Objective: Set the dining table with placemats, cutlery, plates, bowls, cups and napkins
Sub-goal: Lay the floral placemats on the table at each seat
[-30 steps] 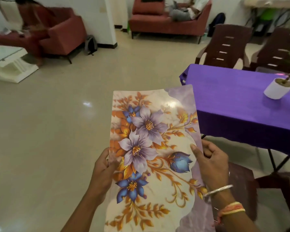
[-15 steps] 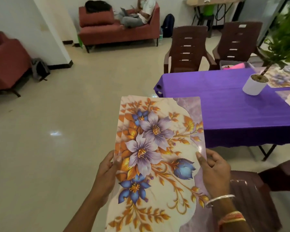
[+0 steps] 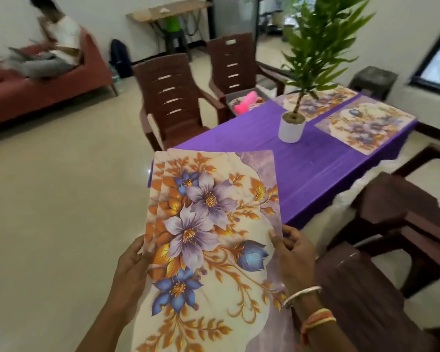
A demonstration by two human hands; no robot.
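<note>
Placemats (image 3: 208, 237) are what I am carrying: a small stack with a floral print, at least two by the offset edges, held up in front of me just short of the near corner of the bench (image 3: 315, 168). My left hand (image 3: 132, 265) grips the stack's left edge, thumb on the printed face and fingers behind. My right hand (image 3: 295, 255) pinches the right edge the same way. Both hands are closed on the stack, so neither is free.

On the purple-covered bench two mats already lie flat at the far end. The nearer laid mat (image 3: 366, 128) lies along the right edge by the far corner. The farther laid mat (image 3: 323, 102) lies by the opposite edge, partly behind the potted plant (image 3: 291, 128), which stands near the middle, just beside both.

I judge the task barely begun. Two places have mats; the places at the near end have none yet, and the stack in my hands should cover them. I see no cutlery, plates, bowls, cups or napkins on the bench. A pink thing (image 3: 243, 105) lies on the seat of a brown chair (image 3: 230, 64) at the far edge; what it is I cannot tell.
</note>
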